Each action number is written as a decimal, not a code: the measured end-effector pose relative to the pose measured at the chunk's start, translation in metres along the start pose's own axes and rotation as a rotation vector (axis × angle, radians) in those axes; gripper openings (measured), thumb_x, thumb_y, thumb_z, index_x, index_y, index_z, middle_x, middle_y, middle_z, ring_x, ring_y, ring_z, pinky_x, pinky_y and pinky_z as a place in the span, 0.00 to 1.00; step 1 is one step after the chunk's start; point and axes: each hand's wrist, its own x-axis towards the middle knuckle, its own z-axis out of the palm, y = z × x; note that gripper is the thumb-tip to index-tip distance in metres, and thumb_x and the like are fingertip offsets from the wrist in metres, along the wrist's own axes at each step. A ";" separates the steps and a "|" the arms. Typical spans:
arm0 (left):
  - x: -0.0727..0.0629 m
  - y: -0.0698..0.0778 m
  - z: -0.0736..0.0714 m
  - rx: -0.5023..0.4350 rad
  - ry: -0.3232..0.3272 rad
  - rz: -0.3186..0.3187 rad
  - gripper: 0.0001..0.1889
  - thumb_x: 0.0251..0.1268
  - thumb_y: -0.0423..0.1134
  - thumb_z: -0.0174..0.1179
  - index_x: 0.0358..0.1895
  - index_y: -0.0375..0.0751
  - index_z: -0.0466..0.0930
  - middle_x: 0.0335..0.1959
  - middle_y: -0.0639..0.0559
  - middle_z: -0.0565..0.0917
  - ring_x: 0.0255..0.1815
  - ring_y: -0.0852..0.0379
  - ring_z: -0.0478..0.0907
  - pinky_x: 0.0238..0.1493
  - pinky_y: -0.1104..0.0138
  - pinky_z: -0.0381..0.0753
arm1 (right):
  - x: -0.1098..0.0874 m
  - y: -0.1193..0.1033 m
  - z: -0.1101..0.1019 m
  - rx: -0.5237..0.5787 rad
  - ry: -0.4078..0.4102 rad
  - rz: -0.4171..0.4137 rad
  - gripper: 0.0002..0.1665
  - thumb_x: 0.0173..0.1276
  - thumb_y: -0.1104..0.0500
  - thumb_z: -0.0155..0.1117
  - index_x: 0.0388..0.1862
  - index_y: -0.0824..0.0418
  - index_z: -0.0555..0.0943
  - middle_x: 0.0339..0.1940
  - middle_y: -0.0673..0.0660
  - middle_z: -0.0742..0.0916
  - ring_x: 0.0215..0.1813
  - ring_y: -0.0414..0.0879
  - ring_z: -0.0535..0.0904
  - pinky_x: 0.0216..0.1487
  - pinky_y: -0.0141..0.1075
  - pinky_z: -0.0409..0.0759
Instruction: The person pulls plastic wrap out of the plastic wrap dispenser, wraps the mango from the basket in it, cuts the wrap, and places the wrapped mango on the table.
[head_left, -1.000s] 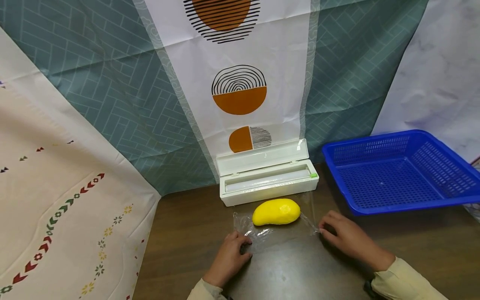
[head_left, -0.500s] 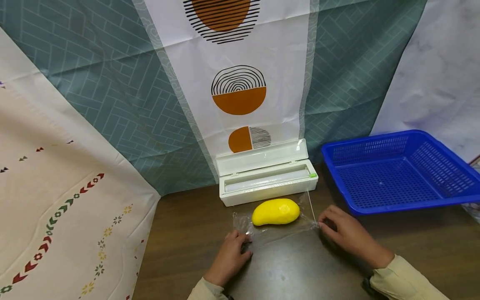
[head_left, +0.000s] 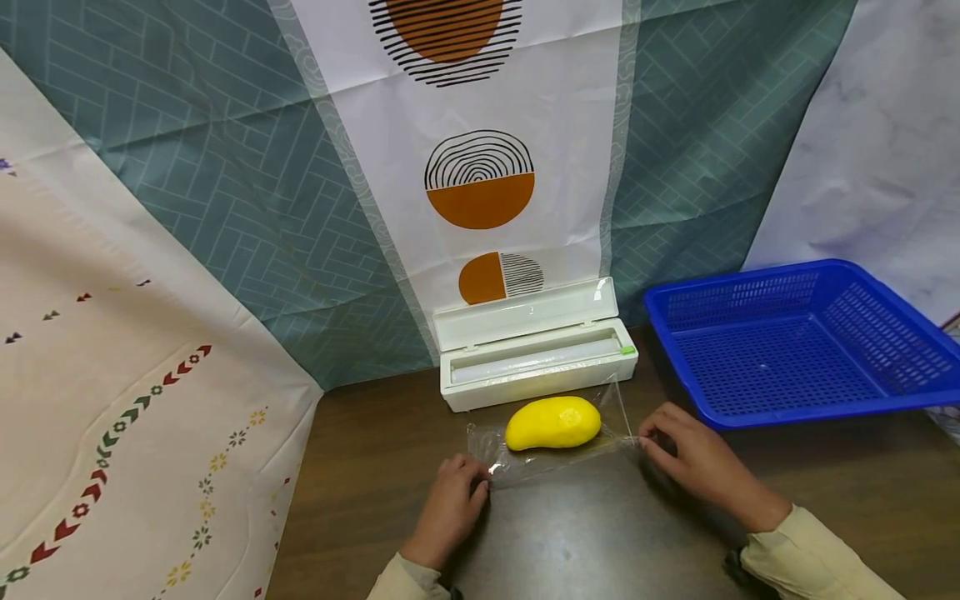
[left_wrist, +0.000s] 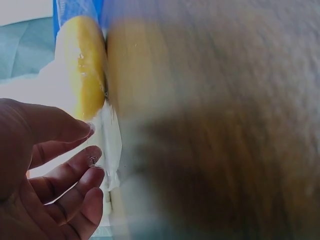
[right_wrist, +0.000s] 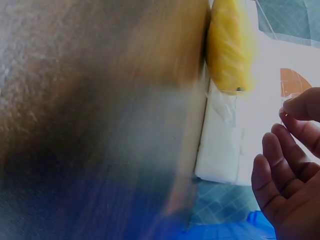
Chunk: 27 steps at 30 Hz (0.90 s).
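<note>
A yellow mango (head_left: pixel 552 422) lies on a sheet of clear cling film (head_left: pixel 525 471) on the dark table. My left hand (head_left: pixel 448 504) pinches the film's near left corner; in the left wrist view, bits of film cling to its fingertips (left_wrist: pixel 90 154). My right hand (head_left: pixel 697 458) pinches the near right corner between thumb and index finger, while its other fingers stay loosely curled in the right wrist view. The film's right edge runs as a bright line from the right fingertips toward the white cling film dispenser (head_left: pixel 540 379), which stands behind the mango with its lid up.
A blue plastic basket (head_left: pixel 712 414) stands at the right, beyond my right hand. Inside the dispenser lies a roll of film (head_left: pixel 536 361). Patterned cloths (head_left: pixel 337 292) hang behind and to the left of the wooden table (head_left: pixel 360 467).
My left hand has shifted slightly left and away from me, its thumb nearer the index finger. My right hand has moved up slightly. The film's right side has spread out flatter; the mango stays put.
</note>
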 end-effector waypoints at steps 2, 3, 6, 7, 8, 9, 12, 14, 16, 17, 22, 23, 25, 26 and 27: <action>0.001 0.000 -0.001 0.003 0.008 -0.002 0.02 0.62 0.35 0.67 0.34 0.47 0.84 0.37 0.56 0.80 0.42 0.55 0.75 0.45 0.61 0.78 | 0.000 0.000 -0.001 0.003 -0.001 0.003 0.13 0.60 0.68 0.73 0.35 0.50 0.82 0.34 0.39 0.78 0.35 0.30 0.75 0.34 0.32 0.80; 0.001 0.000 -0.002 0.001 0.011 -0.003 0.02 0.62 0.35 0.67 0.34 0.47 0.84 0.36 0.56 0.80 0.42 0.55 0.75 0.44 0.61 0.77 | 0.001 0.000 -0.001 0.003 -0.001 0.004 0.13 0.60 0.67 0.73 0.35 0.50 0.81 0.35 0.39 0.78 0.35 0.30 0.75 0.34 0.32 0.80; 0.002 -0.001 -0.005 -0.006 0.027 -0.005 0.03 0.62 0.34 0.66 0.33 0.48 0.84 0.36 0.56 0.80 0.42 0.55 0.76 0.45 0.61 0.77 | 0.001 0.001 -0.002 0.003 0.004 0.007 0.14 0.60 0.67 0.73 0.35 0.49 0.81 0.35 0.40 0.78 0.34 0.32 0.75 0.34 0.32 0.80; 0.002 -0.001 -0.006 -0.010 0.032 -0.007 0.03 0.62 0.35 0.66 0.33 0.48 0.83 0.35 0.56 0.80 0.42 0.55 0.76 0.45 0.61 0.77 | 0.002 0.001 -0.003 0.001 0.007 0.007 0.14 0.60 0.67 0.73 0.35 0.49 0.81 0.35 0.40 0.78 0.34 0.33 0.75 0.34 0.32 0.80; 0.003 -0.001 -0.007 -0.014 0.034 -0.011 0.03 0.63 0.35 0.66 0.33 0.48 0.83 0.35 0.56 0.80 0.42 0.56 0.76 0.45 0.61 0.78 | 0.002 0.001 -0.003 -0.003 0.010 0.007 0.14 0.60 0.67 0.74 0.35 0.49 0.81 0.34 0.39 0.78 0.34 0.33 0.75 0.34 0.31 0.79; 0.003 -0.001 -0.008 -0.018 0.035 -0.017 0.03 0.64 0.35 0.65 0.33 0.48 0.83 0.35 0.57 0.80 0.42 0.56 0.76 0.44 0.61 0.78 | 0.002 0.001 -0.003 -0.006 0.013 0.006 0.15 0.59 0.68 0.74 0.35 0.49 0.81 0.34 0.39 0.77 0.34 0.33 0.75 0.34 0.31 0.79; 0.005 -0.001 -0.011 -0.020 0.028 -0.030 0.03 0.66 0.36 0.64 0.33 0.49 0.83 0.35 0.57 0.79 0.41 0.57 0.76 0.43 0.61 0.78 | 0.003 0.003 -0.003 -0.017 0.021 0.005 0.15 0.59 0.68 0.74 0.34 0.49 0.81 0.34 0.39 0.77 0.34 0.32 0.75 0.34 0.29 0.78; 0.006 -0.001 -0.013 -0.022 0.022 -0.036 0.03 0.67 0.36 0.64 0.34 0.49 0.82 0.36 0.57 0.80 0.41 0.57 0.77 0.44 0.61 0.78 | 0.003 0.003 -0.003 -0.022 0.023 0.009 0.15 0.59 0.67 0.74 0.34 0.49 0.81 0.34 0.39 0.78 0.34 0.31 0.74 0.34 0.29 0.78; 0.007 -0.001 -0.014 -0.026 0.019 -0.039 0.03 0.67 0.36 0.63 0.35 0.48 0.82 0.37 0.57 0.81 0.42 0.57 0.77 0.45 0.60 0.79 | 0.004 0.004 -0.002 -0.024 0.022 0.016 0.14 0.59 0.67 0.74 0.34 0.49 0.81 0.34 0.39 0.78 0.34 0.30 0.74 0.34 0.29 0.79; 0.008 -0.001 -0.015 -0.028 0.016 -0.044 0.03 0.68 0.36 0.63 0.35 0.48 0.82 0.37 0.56 0.81 0.42 0.57 0.77 0.45 0.60 0.79 | 0.004 0.004 -0.002 -0.025 0.019 0.022 0.14 0.60 0.67 0.74 0.34 0.49 0.81 0.34 0.39 0.78 0.35 0.30 0.74 0.34 0.29 0.79; 0.012 0.000 -0.017 -0.045 0.021 -0.057 0.03 0.70 0.36 0.62 0.36 0.46 0.82 0.38 0.55 0.81 0.43 0.57 0.77 0.47 0.59 0.80 | 0.006 0.003 -0.001 -0.029 0.006 0.047 0.12 0.61 0.66 0.73 0.34 0.50 0.80 0.34 0.40 0.78 0.35 0.31 0.74 0.35 0.30 0.79; 0.013 0.000 -0.017 -0.047 0.026 -0.057 0.03 0.70 0.35 0.61 0.36 0.46 0.82 0.38 0.55 0.81 0.43 0.57 0.76 0.47 0.59 0.80 | 0.007 0.003 0.000 -0.031 0.009 0.048 0.12 0.62 0.66 0.73 0.34 0.50 0.80 0.34 0.41 0.78 0.35 0.32 0.74 0.35 0.30 0.79; 0.015 0.000 -0.017 -0.051 0.042 -0.056 0.03 0.70 0.35 0.61 0.36 0.46 0.81 0.38 0.55 0.81 0.43 0.57 0.76 0.47 0.60 0.80 | 0.008 0.003 0.001 -0.037 0.019 0.046 0.12 0.62 0.66 0.73 0.34 0.51 0.80 0.34 0.41 0.79 0.35 0.33 0.74 0.35 0.31 0.78; 0.016 0.000 -0.017 -0.053 0.052 -0.056 0.03 0.70 0.35 0.61 0.36 0.46 0.81 0.38 0.55 0.81 0.43 0.57 0.76 0.47 0.60 0.80 | 0.008 0.003 0.001 -0.043 0.024 0.045 0.12 0.62 0.66 0.72 0.35 0.51 0.80 0.34 0.42 0.79 0.35 0.34 0.73 0.35 0.32 0.77; 0.017 0.000 -0.017 -0.055 0.063 -0.054 0.03 0.70 0.35 0.61 0.36 0.46 0.80 0.37 0.55 0.81 0.42 0.57 0.76 0.47 0.60 0.79 | 0.009 0.003 0.002 -0.050 0.029 0.045 0.12 0.62 0.67 0.72 0.35 0.51 0.80 0.34 0.43 0.79 0.35 0.34 0.73 0.35 0.32 0.77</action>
